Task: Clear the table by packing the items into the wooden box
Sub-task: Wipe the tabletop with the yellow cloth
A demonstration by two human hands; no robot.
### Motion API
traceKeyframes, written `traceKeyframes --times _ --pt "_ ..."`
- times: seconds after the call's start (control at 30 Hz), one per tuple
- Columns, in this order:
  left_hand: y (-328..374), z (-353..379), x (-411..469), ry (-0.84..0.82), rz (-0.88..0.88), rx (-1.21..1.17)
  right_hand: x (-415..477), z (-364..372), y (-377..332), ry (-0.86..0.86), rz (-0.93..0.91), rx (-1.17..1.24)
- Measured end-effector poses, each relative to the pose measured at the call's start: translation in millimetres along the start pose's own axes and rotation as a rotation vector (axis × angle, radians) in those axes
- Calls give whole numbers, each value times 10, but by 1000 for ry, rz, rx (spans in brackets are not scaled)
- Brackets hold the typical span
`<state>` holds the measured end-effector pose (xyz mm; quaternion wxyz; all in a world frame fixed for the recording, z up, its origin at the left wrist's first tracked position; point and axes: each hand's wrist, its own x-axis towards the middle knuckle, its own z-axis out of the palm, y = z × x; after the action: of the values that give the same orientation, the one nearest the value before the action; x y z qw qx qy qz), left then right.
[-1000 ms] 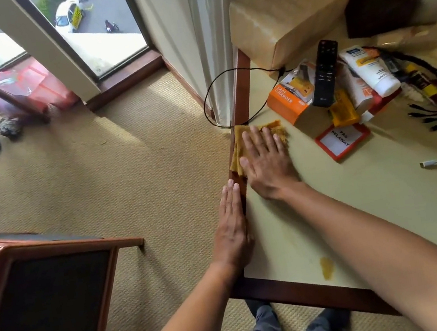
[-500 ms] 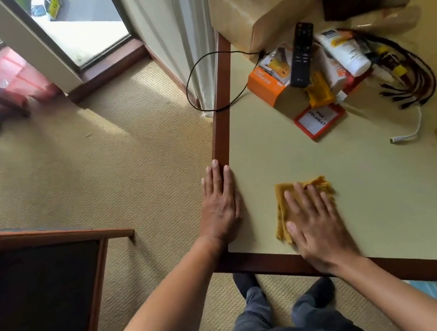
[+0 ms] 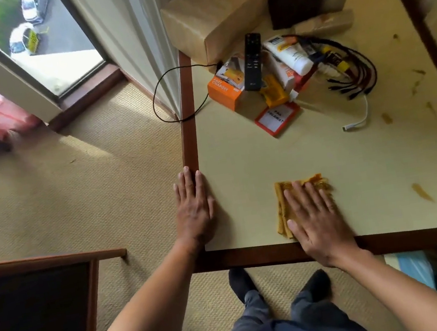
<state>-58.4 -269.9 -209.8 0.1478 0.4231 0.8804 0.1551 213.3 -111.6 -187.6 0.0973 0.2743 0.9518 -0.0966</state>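
One room, carpeted in beige weave (image 3: 100, 184), fills the left and lower frame; a glass door (image 3: 30, 52) at upper left looks onto parked cars.

One table (image 3: 324, 154), cream top with dark wood border, takes the right half of the frame. Brown stains mark its right side and lower right corner.

One dark chair (image 3: 36, 323) with wooden frame, lower left.

One brown paper-wrapped box (image 3: 213, 11) at the table's far left corner, top centre. Whether it is the wooden box cannot be told.

One cluster of items, upper centre-right, just in front of the box:
- orange carton (image 3: 224, 91), at the left of the heap;
- black remote (image 3: 252, 61), lying across the carton;
- white tube (image 3: 288, 54), right of the remote;
- bundle of black cables (image 3: 354, 69), at the right of the heap;
- red-framed card (image 3: 277, 118), flat on the table at the near edge of the heap;
- white cable (image 3: 359, 120), loose on the table just right of the card.

One black cord (image 3: 161, 100) loops off the table's left edge.

One yellow cloth (image 3: 302, 197), lower centre, flat on the table near its front edge, well apart from the heap.

Right hand (image 3: 315, 221): fingers spread flat, palm pressing on the cloth, gripping nothing.

Left hand (image 3: 195, 209): fingers straight and together, resting flat on the table's near left corner, holding nothing.
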Motion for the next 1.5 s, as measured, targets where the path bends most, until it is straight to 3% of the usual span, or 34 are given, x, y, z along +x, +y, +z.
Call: traceKeyframes --times 0.07,0.13,0.23,0.33,0.53,0.67,0.83,0.93,1.17,1.27,1.37,1.5 --pt "41 -15 -14 -16 25 79 102 -31 57 32 183 53" --pt "56 -39 -43 -18 59 120 240 -14 -204 54 245 69" --pt "192 -38 -117 27 105 139 249 11 -703 8 8 65" --pt "534 48 -135 66 92 64 271 -50 -611 -34 -151 61" --pt "986 361 -179 -32 73 88 967 -271 337 47 219 77" --pt "1050 390 -203 -41 84 160 1411 -394 452 56 403 143" --pt "1084 382 -204 -76 67 161 725 -137 -30 83 255 123" --pt "1098 378 -187 -103 59 162 466 -126 34 46 175 109" --pt "1119 341 -179 -111 57 171 1512 -399 587 62 420 120" --pt "1102 375 -176 -107 54 170 1285 -308 272 67 313 139" --pt "1102 390 -174 -104 56 162 490 -84 -145 61 120 163" --pt "1088 378 -156 -117 51 184 -103 -6 262 49 27 102"
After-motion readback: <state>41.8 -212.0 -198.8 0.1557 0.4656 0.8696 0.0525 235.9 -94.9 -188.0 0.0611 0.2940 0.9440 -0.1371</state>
